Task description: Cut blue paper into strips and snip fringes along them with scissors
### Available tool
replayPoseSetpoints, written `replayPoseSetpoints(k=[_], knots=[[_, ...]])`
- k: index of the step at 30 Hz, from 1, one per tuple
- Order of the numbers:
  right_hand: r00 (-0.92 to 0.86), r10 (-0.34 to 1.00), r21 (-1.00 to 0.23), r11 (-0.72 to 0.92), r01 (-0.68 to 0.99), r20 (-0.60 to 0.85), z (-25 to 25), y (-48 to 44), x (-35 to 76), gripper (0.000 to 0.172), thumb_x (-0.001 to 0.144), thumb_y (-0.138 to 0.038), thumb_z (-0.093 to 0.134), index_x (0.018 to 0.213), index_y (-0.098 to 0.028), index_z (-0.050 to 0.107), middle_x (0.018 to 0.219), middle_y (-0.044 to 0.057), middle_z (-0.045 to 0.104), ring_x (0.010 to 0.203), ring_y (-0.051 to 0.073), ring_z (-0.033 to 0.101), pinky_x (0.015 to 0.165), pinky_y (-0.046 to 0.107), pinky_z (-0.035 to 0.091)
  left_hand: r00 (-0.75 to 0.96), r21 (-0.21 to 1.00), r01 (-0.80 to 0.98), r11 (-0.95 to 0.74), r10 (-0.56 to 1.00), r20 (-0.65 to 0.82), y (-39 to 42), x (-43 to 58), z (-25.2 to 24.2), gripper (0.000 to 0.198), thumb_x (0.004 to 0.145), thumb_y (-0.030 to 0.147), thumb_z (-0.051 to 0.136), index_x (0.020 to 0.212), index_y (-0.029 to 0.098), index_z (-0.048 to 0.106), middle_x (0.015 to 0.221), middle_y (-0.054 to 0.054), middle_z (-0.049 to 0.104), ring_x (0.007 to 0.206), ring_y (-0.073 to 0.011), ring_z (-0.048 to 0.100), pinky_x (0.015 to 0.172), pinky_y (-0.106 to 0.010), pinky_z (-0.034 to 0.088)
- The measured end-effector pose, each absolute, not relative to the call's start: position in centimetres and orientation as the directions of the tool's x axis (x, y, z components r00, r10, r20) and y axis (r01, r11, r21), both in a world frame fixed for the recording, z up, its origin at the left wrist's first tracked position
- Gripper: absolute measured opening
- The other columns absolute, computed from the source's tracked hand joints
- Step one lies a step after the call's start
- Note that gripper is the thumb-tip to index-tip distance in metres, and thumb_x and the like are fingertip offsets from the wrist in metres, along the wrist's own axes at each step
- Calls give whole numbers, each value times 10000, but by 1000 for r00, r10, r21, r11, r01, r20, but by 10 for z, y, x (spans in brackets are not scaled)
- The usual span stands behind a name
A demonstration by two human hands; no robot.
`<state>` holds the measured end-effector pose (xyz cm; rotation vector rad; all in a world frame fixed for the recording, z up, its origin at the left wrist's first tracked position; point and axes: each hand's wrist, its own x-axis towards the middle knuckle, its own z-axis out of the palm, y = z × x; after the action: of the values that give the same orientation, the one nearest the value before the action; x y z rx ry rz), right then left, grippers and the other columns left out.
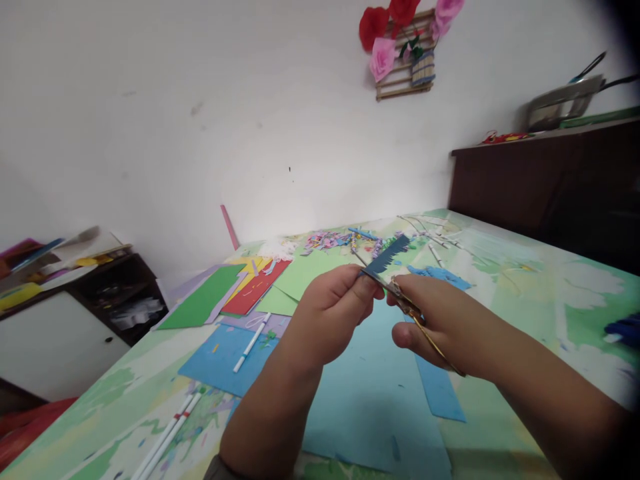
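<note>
The left hand [340,307] pinches the near end of a dark-blue fringed paper strip [391,255], its long axis slanting up-right, away. The right hand [440,300] curls round gold-handled metal scissors [413,309], blades pointing up-left at that end. Far left, a white-doored dark cabinet [65,350] holds crumpled white paper [140,313].

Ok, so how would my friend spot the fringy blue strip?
On the table, find the big pale blue sheet; the left hand is above it. The strip pokes out past that hand's fingers, beside the scissors. It's dark with a fringed edge and held up, while brighter blue scraps lie nearby.
</note>
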<state>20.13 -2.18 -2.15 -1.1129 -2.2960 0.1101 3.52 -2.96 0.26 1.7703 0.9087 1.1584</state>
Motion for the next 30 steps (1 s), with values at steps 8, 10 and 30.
replayPoseSetpoints(k=[8, 10, 30], knots=[[-466, 766, -301, 616, 728, 443, -19, -26, 200, 532, 736, -669, 292, 800, -175, 480, 635, 31, 512, 510, 138, 431, 459, 250, 302, 352, 786, 349, -510, 849, 395, -31, 35, 6, 274, 811, 338, 388, 647, 173, 532, 467, 39, 379, 456, -76, 359, 451, -201, 282], [-457, 774, -287, 602, 745, 438, -19, -25, 199, 513, 731, -665, 314, 766, -177, 468, 632, 34, 517, 509, 138, 435, 460, 250, 301, 336, 778, 362, -514, 850, 406, -31, 35, 5, 284, 808, 353, 393, 640, 172, 532, 471, 36, 390, 467, -79, 373, 453, -200, 285], [-475, 757, -227, 611, 759, 449, -17, -27, 201, 442, 737, -625, 362, 750, -189, 434, 666, 36, 494, 563, 160, 436, 472, 259, 305, 383, 904, 83, -419, 851, 359, -31, 32, 3, 237, 780, 335, 465, 632, 157, 516, 494, 51, 374, 434, -37, 317, 414, -179, 253]])
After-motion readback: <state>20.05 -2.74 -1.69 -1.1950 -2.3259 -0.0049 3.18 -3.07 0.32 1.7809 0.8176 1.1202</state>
